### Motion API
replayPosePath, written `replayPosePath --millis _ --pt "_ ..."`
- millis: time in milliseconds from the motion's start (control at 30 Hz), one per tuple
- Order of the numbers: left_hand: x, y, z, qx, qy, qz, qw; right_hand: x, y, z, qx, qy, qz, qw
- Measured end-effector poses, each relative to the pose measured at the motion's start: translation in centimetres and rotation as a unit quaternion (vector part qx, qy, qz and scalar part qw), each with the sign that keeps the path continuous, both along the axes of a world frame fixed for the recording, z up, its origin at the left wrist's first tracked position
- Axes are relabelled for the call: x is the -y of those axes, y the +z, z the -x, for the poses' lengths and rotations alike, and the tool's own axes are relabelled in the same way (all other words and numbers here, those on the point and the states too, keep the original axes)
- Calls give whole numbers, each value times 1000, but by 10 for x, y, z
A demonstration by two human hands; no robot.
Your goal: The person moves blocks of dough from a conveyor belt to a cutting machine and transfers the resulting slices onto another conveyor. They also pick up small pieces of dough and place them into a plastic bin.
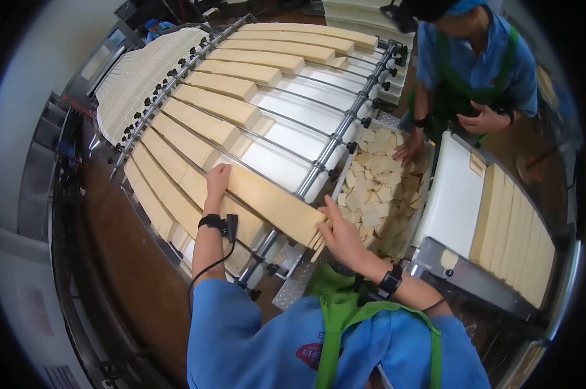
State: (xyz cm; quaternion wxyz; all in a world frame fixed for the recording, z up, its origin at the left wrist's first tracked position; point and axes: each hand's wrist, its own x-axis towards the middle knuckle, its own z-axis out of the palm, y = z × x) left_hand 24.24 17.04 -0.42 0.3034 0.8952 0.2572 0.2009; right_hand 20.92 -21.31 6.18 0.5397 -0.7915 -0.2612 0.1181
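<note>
My left hand (219, 179) is closed at the far end of a long row of thin pale crackers (273, 202) packed face to face. At the row's near end my right hand (341, 233) presses with its fingers, so the row is held between both hands. It slants over the front metal rail of a white conveyor (293, 117). Beside it on the conveyor, similar rows (195, 123) lie in lanes between thin metal rods. My palms and the far fingertips are partly hidden.
A bin of loose square crackers (374, 188) stands right of the conveyor, with a co-worker's hand (409, 149) in it. More rows fill a second white belt (458, 188) at right. A crossbar with black knobs (176, 84) spans the conveyor. Another person (157, 29) is far back.
</note>
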Motion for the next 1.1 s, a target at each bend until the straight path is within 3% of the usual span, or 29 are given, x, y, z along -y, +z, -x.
replayPosePath --millis 67,100,200,300,367,433,500,533,567,700,767,833,933,1000,1100 --pt "-5 7 -10 -74 -14 -88 993 -14 5 -8 -1 1 -6 1000" --pt "-9 11 -14 -112 9 -51 992 -21 5 -14 -6 10 -8 1000" --pt "4 17 -12 -31 -23 -214 976 -53 -32 -21 41 7 -28 999" --pt "60 26 1 82 -122 47 988 -78 -46 -24 -2 12 -48 999" --pt "106 39 24 61 -219 124 966 -78 -43 -24 -56 14 -57 997" --pt "142 50 47 57 -317 15 947 -73 -46 -28 -75 9 -73 994" --pt "148 50 55 49 -318 -123 939 -64 -46 -31 -111 -5 -97 989" --pt "150 50 58 47 -314 -192 929 -56 -46 -34 -104 -20 -108 989" --pt "151 47 60 50 -294 -170 939 -47 -46 -38 -96 -36 -119 988" --pt "166 47 62 41 -311 -298 902 2 -65 -60 -42 -147 -239 959" --pt "171 45 60 29 -338 -358 870 45 -64 -68 120 -234 -95 960" --pt "180 50 60 13 -323 -333 886 92 -79 -74 257 -293 65 919" --pt "173 42 55 46 -321 -324 889 147 -92 -59 58 -295 5 954" --pt "164 38 54 64 -326 -335 882 179 -82 -40 4 -327 -16 945" --pt "168 48 56 50 -320 -346 881 234 -71 -10 49 -421 -25 905"
